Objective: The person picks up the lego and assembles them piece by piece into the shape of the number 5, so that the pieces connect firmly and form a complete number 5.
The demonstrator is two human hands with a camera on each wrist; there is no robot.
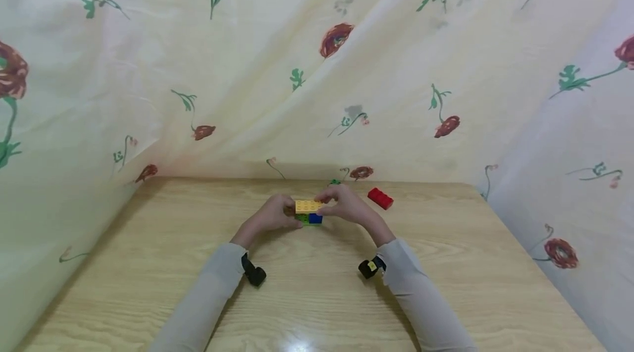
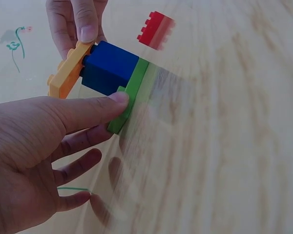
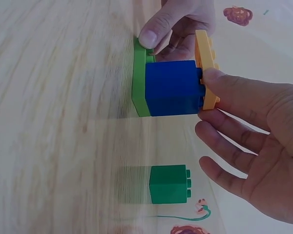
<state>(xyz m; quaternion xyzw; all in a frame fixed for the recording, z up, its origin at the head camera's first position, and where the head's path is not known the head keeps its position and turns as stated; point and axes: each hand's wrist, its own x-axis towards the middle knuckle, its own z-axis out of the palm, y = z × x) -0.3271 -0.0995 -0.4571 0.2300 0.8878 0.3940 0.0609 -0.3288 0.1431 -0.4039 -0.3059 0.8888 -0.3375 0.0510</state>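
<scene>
My left hand (image 1: 274, 213) pinches one end of a flat light-green plate brick (image 2: 132, 95) low over the table, its thumb pressed on the studded side. A tall blue brick (image 3: 172, 88) stands on the plate's other end. On the blue brick's studs sits a thin yellow-orange plate brick (image 1: 306, 207), slightly tilted, with a narrow gap showing beneath it. My right hand (image 1: 346, 206) pinches that yellow-orange plate between thumb and forefinger above the blue brick. The other right fingers (image 3: 229, 146) are loosely bent, away from the bricks.
A red brick (image 1: 380, 198) lies on the wooden table (image 1: 317, 291) to the right of my right hand. A green brick (image 3: 168, 184) stands near the table's back edge. Flower-printed cloth (image 1: 267, 93) hangs behind and along both sides.
</scene>
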